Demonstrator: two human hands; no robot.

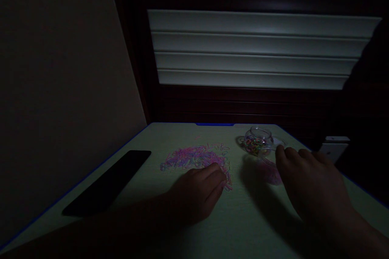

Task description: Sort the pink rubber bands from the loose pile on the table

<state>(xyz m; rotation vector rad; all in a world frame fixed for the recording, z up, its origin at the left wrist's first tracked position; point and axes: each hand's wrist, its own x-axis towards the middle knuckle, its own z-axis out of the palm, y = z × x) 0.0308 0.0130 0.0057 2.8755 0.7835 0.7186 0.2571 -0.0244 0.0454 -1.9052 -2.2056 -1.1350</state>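
Observation:
A loose pile of small pink, purple and bluish rubber bands (194,157) is spread over the middle of the pale table. At the pile's near right end, my left hand (200,190) is closed, its fingertips pinched together on some of the bands; the tips are partly hidden. To the right, a clear jar with pink contents (269,170) has my right hand (310,182) at its rim, fingers curled over it. The hand covers the jar's right side. Just behind stands another round clear jar (258,141), holding multicoloured bands.
A dark flat slab (109,182), perhaps a tablet, lies along the left side of the table (231,226), which has a blue edge. Behind rises dark wood with pale slats (249,50). White boxlike objects (334,147) show beyond the right edge. The room is dim.

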